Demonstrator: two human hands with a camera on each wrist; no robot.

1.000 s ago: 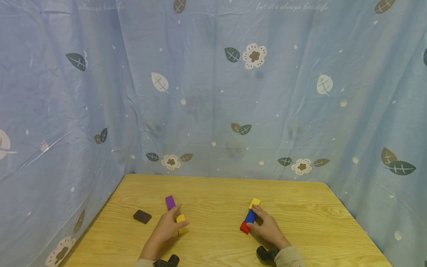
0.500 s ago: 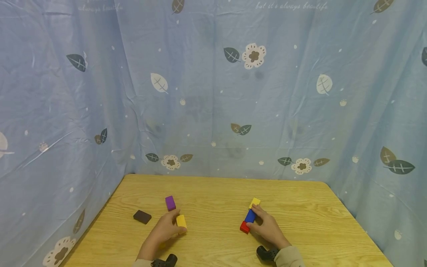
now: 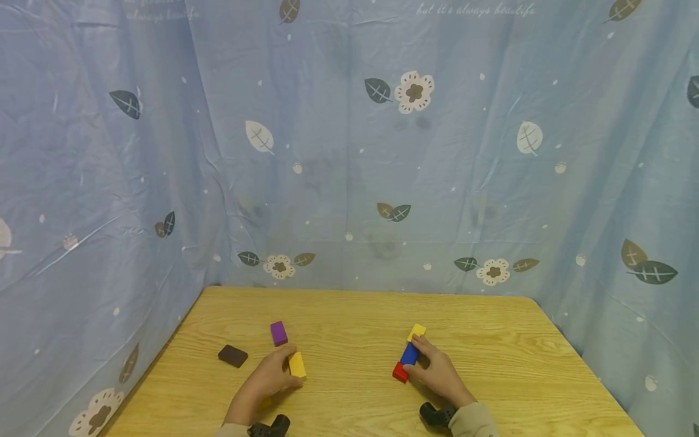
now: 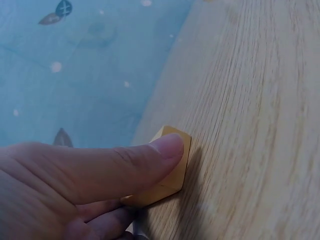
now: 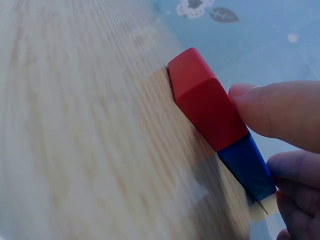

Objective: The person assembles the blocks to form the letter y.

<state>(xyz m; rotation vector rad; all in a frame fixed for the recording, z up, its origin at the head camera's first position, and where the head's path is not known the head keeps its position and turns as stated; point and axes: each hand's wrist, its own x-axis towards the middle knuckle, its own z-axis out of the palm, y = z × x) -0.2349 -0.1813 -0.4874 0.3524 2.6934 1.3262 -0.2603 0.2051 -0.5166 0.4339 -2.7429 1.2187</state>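
Note:
My left hand pinches a yellow block by its ends, thumb at the near end and index finger at the far end. In the left wrist view the thumb lies across an end of this yellow block, low over the wood. At the right, a red block, a blue block and another yellow block lie end to end in a slanted row. My right hand holds this row, thumb on the red block and fingers toward the yellow end.
A purple block lies just beyond the left hand, and a dark brown block to its left. Something yellow peeks out under the left wrist. The wooden table meets a blue patterned curtain behind and at the sides.
The left fingers have closed from a wider spread onto the yellow block's ends, the index finger drawing back from beside the purple block. The right hand and its row stay put.

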